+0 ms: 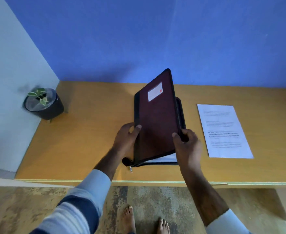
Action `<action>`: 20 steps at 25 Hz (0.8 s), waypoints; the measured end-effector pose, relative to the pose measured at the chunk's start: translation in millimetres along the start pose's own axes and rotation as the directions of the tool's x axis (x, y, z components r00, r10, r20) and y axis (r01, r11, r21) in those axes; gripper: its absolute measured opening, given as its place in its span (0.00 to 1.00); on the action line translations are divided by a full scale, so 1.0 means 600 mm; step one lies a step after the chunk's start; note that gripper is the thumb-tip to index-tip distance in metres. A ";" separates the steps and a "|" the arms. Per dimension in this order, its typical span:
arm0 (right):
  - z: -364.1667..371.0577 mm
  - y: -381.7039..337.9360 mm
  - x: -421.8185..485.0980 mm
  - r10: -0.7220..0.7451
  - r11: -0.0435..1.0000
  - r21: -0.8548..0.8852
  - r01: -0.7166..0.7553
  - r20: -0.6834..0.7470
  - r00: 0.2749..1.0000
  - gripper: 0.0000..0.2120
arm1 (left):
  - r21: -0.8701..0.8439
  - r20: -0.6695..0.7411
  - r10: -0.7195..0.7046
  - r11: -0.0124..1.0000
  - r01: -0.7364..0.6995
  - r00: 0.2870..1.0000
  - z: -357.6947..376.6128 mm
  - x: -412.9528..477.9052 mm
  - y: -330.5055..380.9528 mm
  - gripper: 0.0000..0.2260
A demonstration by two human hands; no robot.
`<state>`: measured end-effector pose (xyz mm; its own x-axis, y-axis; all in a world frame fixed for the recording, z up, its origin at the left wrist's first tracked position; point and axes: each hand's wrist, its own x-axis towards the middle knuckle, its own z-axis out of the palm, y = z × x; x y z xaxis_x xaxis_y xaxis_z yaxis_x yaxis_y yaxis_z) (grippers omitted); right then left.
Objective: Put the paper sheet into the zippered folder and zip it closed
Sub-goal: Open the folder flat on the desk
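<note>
Maroon zippered folder (pixel 157 119) looks stiff, sits mid-desk; left hand (pixel 127 135) pins the spine, right hand (pixel 186 146) pinches the cover's edge, lifting. Paper sheet (pixel 223 130), at 3 o'clock, probably floppy, so grab an edge.

Zippered folder (pixel 155 119) on the wooden desk (pixel 88 132), cover raised by the left hand (pixel 128 137) and right hand (pixel 186 146); paper sheet (pixel 224 130) lies flat to its right; potted plant (pixel 43 103) at far left.
</note>
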<state>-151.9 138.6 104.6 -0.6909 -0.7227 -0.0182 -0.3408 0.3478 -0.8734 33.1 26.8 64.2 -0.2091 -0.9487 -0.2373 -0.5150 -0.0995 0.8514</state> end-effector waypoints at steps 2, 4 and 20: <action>0.032 -0.055 -0.035 -0.112 0.994 -0.002 0.112 0.067 0.991 0.05 | -0.182 0.087 -0.006 0.983 0.022 0.996 -0.043 0.011 0.045 0.25; 0.072 -0.100 -0.070 -0.212 0.976 -0.022 0.218 0.159 0.964 0.12 | -0.307 0.138 -0.025 0.949 0.067 0.990 -0.085 0.015 0.081 0.27; 0.102 0.058 0.008 -0.049 0.853 -0.486 0.191 0.288 0.956 0.21 | 0.107 -0.276 -0.134 0.980 0.169 0.952 -0.250 0.056 -0.069 0.24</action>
<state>-128.1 110.8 44.5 -0.4602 -0.8804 -0.1144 -0.7323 0.4493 -0.5117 172.4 -46.2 91.0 0.0995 -0.9725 -0.2104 -0.6290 -0.2254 0.7440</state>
